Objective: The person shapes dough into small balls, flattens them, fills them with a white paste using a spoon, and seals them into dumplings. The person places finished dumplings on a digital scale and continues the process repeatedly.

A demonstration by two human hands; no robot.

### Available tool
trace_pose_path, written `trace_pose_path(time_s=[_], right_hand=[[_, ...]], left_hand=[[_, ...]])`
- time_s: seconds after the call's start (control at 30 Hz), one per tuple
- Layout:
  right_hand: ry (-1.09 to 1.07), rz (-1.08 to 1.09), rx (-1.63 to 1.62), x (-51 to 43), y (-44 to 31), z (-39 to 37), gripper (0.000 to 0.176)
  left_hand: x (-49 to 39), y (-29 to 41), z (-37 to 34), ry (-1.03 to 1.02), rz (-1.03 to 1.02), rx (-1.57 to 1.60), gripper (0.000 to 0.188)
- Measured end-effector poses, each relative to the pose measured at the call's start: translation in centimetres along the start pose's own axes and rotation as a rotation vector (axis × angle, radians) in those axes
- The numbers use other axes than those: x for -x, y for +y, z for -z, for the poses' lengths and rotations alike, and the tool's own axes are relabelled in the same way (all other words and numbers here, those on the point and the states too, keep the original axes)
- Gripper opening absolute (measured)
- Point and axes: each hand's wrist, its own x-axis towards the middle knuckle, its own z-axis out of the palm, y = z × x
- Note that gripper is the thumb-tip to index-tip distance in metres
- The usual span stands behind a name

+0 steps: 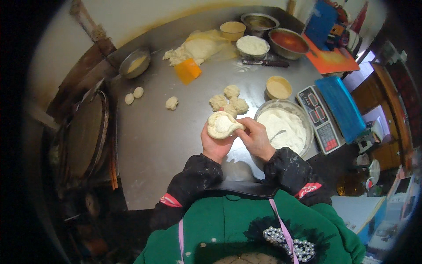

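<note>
A cupped round of dough (221, 125) with white powder in its hollow rests in my left hand (217, 147). My right hand (255, 137) pinches the dough's right edge between thumb and fingers. Just beyond it, several rough dough lumps (235, 100) sit in a cluster on the metal table. To the right of my right hand stands a wide metal bowl (308, 132) of white powder (282, 127), with a spoon (277, 135) lying in it. One more dough lump (171, 103) lies apart to the left.
Two eggs (134, 95) and a tilted metal bowl (135, 64) are at left, near a round griddle (87, 135). A large dough mass (197, 48), an orange scraper (187, 71), a knife (265, 63) and filled bowls (290, 43) stand farther back. A digital scale (321, 118) is at right.
</note>
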Motion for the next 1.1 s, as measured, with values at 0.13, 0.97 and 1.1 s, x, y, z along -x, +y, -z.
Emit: trace_pose_path(time_s=[0.13, 0.97, 1.1], right_hand=[[0.017, 0.097, 0.146, 0.1, 0.5, -0.4, 0.023], [-0.311, -0.143, -0.240, -2.0, 1.5, -0.6, 0.021], [-0.289, -0.147, -0.117, -2.0, 2.1, -0.9, 0.025]], left_hand=[[0.0, 0.6, 0.4, 0.055, 0.012, 0.032, 0.044], [0.6, 0.8, 1.1, 0.255, -0.098, -0.440, 0.029], [0.7, 0.7, 1.3, 0.265, -0.127, -0.610, 0.027]])
